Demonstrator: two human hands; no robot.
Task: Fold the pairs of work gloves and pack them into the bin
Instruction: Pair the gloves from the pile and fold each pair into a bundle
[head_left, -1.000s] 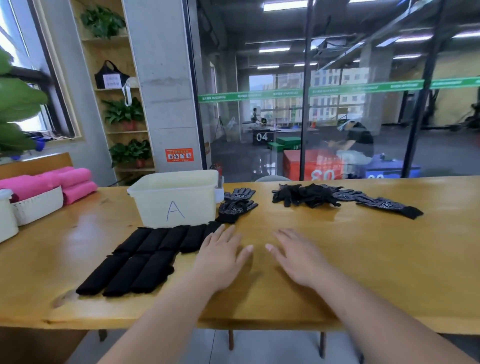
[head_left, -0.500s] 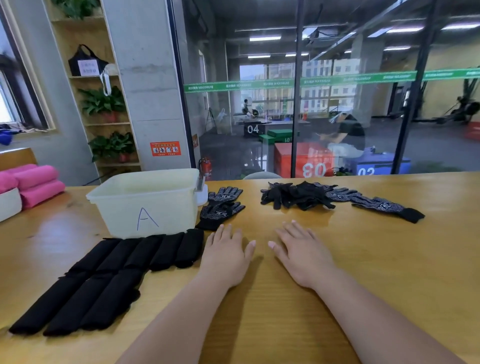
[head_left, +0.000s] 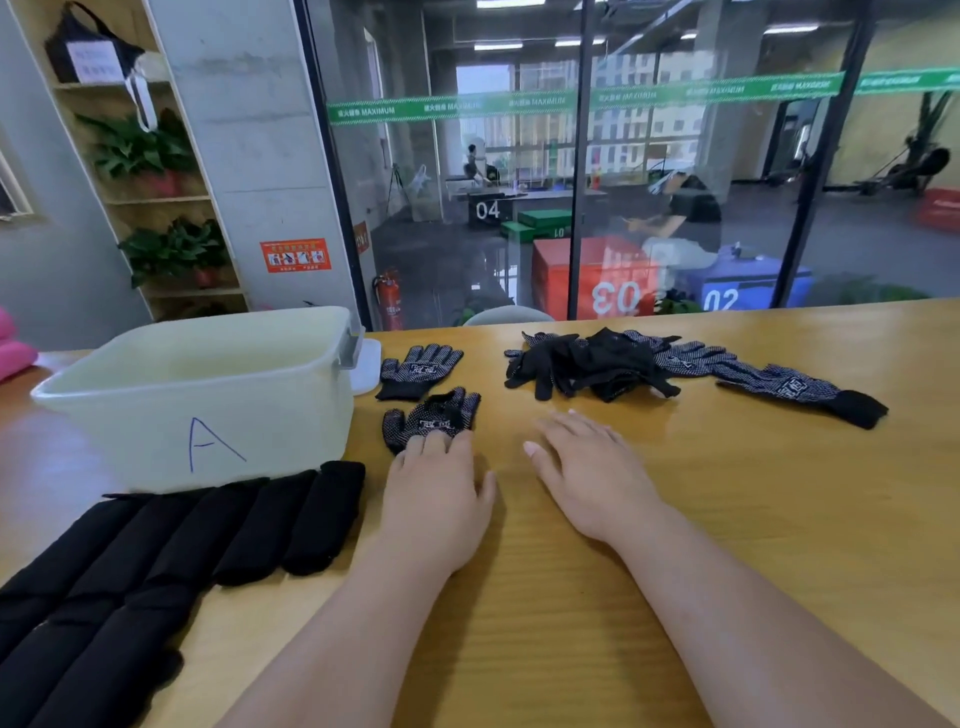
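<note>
From the head view, you have both hands flat on the long yellow wooden desk. Your left hand lies palm down with its fingers pressed close together, their tips touching the cuff end of the nearer black knit work glove with white grip dots. A second black dotted glove lies just beyond it, close to the bin's corner; the two look like the pair you are about to take up. Your right hand rests palm down, fingers loosely together and holding nothing, near the first pair but touching no glove.

The translucent white plastic bin marked with a blue "A" stands at the left of the desk, and what shows of its inside looks bare, so I judge that nothing is packed yet. In front of it lies a row of black rolled cloth bundles; whether these are folded gloves I cannot tell.

Further back to the right, a loose heap of black gloves waits unsorted, with one long black dotted glove stretched out beside it towards the right.

By my reckoning you are at the start of a fresh pair: no glove in view lies visibly folded, and the heap, the stretched glove and the two by your left hand all remain to be paired, folded and put in the bin.
</note>
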